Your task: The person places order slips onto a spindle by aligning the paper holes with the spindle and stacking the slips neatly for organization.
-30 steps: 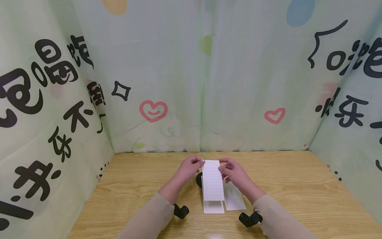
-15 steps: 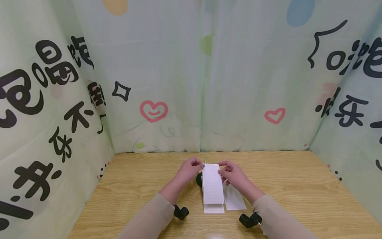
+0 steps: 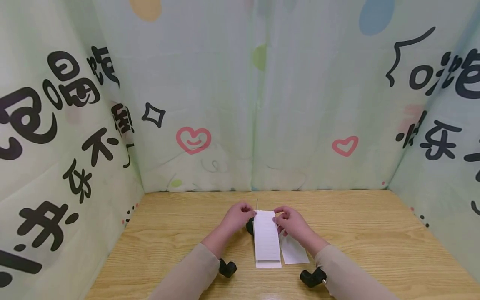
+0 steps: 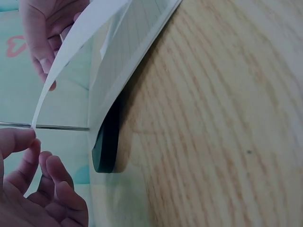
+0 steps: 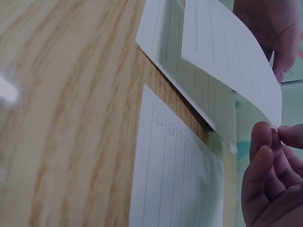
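A lined white paper sheet (image 3: 265, 239) hangs between both hands, pierced near its top-left corner by the thin metal rod of a paper spike (image 4: 61, 127). My left hand (image 3: 239, 216) pinches that corner right beside the rod. At the top-right corner, my right hand (image 3: 293, 223) holds the same sheet between thumb and finger. The sheet bows, its top raised partway up the rod. Below it, another lined sheet (image 3: 268, 264) lies at the spike, over the round black base (image 4: 108, 146). The base is mostly covered by paper in the head view.
To the right, a separate lined sheet (image 3: 295, 251) with a column of small printed squares lies on the wooden table (image 3: 375, 241). A printed curtain (image 3: 300, 104) encloses the table's back and sides. Black wrist camera mounts (image 3: 227, 268) sit at both sleeves.
Both hands have moved down and toward me with the pinched sheet, which slid lower along the rod. More of the rod now sticks out above it, and less of the lower sheet shows.
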A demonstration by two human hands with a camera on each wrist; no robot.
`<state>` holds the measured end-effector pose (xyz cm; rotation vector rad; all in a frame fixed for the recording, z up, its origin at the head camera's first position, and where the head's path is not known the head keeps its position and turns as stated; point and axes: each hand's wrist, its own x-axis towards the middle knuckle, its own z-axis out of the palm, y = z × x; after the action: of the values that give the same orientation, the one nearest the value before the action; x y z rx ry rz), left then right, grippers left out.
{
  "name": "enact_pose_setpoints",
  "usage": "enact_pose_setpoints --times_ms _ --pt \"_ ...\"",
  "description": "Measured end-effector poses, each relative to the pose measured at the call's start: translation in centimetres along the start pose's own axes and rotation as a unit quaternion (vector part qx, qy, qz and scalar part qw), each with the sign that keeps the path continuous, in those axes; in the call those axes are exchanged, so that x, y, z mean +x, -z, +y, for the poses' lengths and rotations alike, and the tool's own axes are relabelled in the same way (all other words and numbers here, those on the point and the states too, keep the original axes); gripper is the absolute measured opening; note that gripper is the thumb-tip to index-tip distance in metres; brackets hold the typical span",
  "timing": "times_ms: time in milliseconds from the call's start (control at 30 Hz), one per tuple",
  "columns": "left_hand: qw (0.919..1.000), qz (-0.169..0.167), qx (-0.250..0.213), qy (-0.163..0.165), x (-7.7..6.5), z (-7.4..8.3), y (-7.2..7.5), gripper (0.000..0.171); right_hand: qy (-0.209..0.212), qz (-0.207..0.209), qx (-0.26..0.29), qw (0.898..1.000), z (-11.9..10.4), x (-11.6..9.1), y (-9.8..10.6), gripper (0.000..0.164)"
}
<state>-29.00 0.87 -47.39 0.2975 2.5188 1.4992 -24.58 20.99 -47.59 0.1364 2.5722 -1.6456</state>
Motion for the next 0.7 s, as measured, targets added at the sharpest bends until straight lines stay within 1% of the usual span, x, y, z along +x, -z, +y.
enact_pose_setpoints --times_ms 233,433,600,700 --pt "0.9994 0.0 0.035 0.002 0.3 -0.1 -0.7 0.013 -0.009 0.002 -0.038 0.999 0.5 0.0 0.0 0.026" --pt "0.9989 -0.011 0.046 0.006 0.3 -0.3 -1.1 0.013 -0.011 0.005 -0.062 0.998 1.1 0.1 -0.2 0.023" --pt "0.9973 -0.001 0.071 0.019 0.2 -0.7 -1.0 0.014 0.002 -0.017 -0.067 0.998 1.0 0.0 -0.5 0.022" --pt "0.9965 -0.002 0.08 0.024 0.1 -0.8 -1.0 0.014 0.005 -0.022 -0.076 0.997 1.0 -0.2 -0.6 0.021"
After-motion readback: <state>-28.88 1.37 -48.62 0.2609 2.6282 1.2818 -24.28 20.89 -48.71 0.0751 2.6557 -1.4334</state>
